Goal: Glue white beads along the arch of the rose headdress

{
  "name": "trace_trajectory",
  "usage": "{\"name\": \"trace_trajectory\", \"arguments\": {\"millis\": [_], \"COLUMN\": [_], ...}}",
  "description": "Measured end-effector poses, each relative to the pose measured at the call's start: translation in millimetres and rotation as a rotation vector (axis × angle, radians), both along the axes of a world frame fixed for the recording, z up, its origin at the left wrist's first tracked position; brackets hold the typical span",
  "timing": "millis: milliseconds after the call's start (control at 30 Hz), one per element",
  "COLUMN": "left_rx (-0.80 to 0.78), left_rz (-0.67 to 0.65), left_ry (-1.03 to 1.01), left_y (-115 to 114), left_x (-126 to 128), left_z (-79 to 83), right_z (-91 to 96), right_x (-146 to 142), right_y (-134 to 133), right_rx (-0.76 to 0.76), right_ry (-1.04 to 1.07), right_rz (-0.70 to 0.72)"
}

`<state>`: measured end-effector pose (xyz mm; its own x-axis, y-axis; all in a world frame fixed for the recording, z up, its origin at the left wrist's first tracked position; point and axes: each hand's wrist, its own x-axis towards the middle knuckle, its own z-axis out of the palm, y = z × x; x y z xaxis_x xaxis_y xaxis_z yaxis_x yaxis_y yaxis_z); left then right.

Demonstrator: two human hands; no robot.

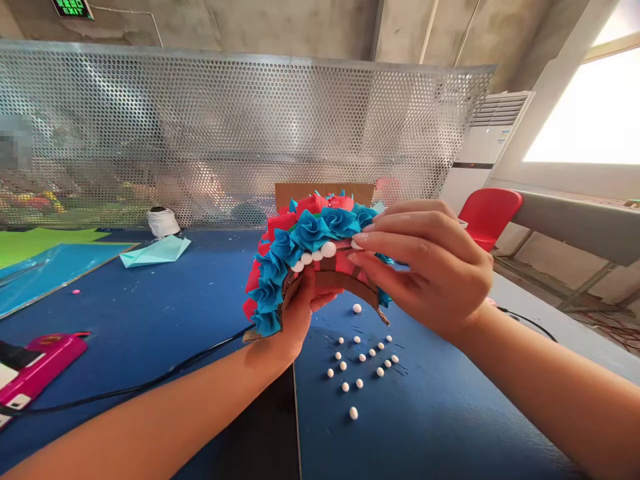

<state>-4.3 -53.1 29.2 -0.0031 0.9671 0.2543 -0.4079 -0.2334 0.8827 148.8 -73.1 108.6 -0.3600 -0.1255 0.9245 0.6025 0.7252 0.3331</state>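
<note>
A curved cardboard arch (327, 279) covered with blue paper flowers (310, 230) and red paper flowers (315, 202) is held up above the table. My left hand (295, 317) grips it from below and inside the curve; some of its fingers are hidden behind the cardboard. A short row of white balls (329, 249) sits along the arch's edge under the blue flowers. Just right of that row, my right hand (425, 257) pinches another white ball (355, 244) between thumb and fingers, against the edge. Several loose white balls (362, 358) lie on the table below.
On the blue table (200, 300) a pink tool (50, 363) with a black cable (170, 373) lies at left. Coloured paper (65, 267), a folded pale-blue sheet (156, 252) and a white wrapped object (163, 222) lie farther back. A perforated metal screen (240, 120) stands behind; a red chair (493, 213) is at right.
</note>
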Motion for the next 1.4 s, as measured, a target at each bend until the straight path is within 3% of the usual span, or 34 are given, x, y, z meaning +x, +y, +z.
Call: {"name": "trace_trajectory", "arguments": {"millis": [833,933,1000,1033,1100,1167,1233,1300,1400], "left_rx": [-0.052,-0.12,-0.174,-0.197,-0.234,-0.262,-0.279,-0.278,-0.267], "left_rz": [-0.049,-0.063,-0.059,-0.056,-0.062,-0.065,-0.065,-0.073,-0.083], "left_ry": [-0.007,-0.04,-0.079,-0.096,-0.115,-0.131,-0.149,-0.156,-0.152], "left_y": [4.3,6.2,7.7,8.3,9.3,9.8,10.3,11.0,12.2], "left_x": [1.0,-0.6,-1.8,-2.2,-2.4,-2.3,-2.3,-2.7,-3.3], "left_z": [-5.3,-6.4,-6.7,-6.6,-5.9,-5.0,-4.6,-5.0,-5.8], "right_z": [-1.2,6.3,12.7,14.1,8.7,-10.0,-38.8,-69.1,-99.7], "right_x": [2.4,15.0,39.6,58.1,105.6,159.0,205.6,235.4,245.8], "right_y": [-1.7,-5.2,-7.5,-7.8,-5.9,-2.1,0.7,0.8,0.7], "right_rx": [-0.129,-0.134,-0.173,-0.252,-0.609,-0.999,-1.25,-1.387,-1.364], "right_ry": [0.026,0.079,0.142,0.169,0.134,-0.163,-0.289,-0.367,-0.38], "right_rz": [0.077,0.01,-0.131,-0.26,-0.575,-0.731,-0.86,-0.853,-0.732]}}
